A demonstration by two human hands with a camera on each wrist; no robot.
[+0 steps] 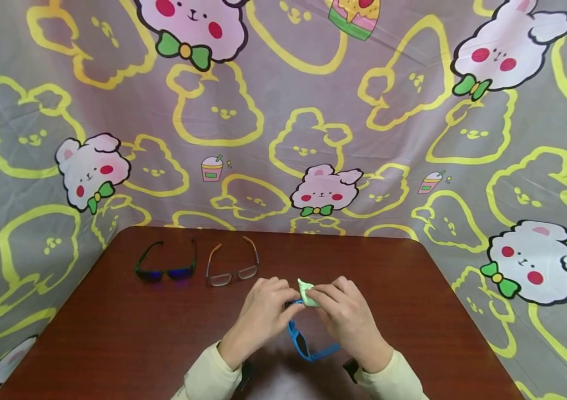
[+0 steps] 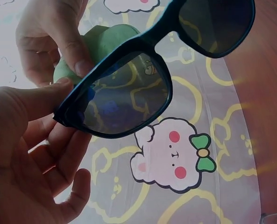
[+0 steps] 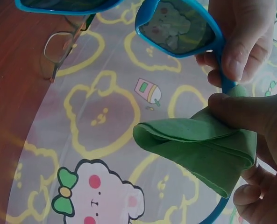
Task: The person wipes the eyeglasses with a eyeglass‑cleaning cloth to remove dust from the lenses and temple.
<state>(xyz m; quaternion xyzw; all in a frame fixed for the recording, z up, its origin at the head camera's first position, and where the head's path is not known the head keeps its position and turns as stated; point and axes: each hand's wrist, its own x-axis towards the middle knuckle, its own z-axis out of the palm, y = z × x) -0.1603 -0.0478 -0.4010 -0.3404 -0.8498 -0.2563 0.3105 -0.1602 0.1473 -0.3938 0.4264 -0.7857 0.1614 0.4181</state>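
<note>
Blue-framed sunglasses (image 1: 301,343) with dark lenses hang between the two hands, above the table's near half. My left hand (image 1: 263,311) pinches them between thumb and fingers, by the end of the frame where a temple arm joins. A light green cloth (image 3: 194,142), folded over, is in my right hand (image 1: 350,314), whose thumb and fingers press it round that temple arm. Part of the arm is hidden under the cloth. In the left wrist view, the lenses (image 2: 129,93) face the camera and the cloth shows behind the frame.
On the brown table (image 1: 128,333), dark sunglasses with bluish lenses (image 1: 179,274) lie at the back left. Beside them are clear eyeglasses (image 1: 221,280) with orange-brown arm tips. A patterned curtain (image 1: 263,155) encloses the table's back and sides.
</note>
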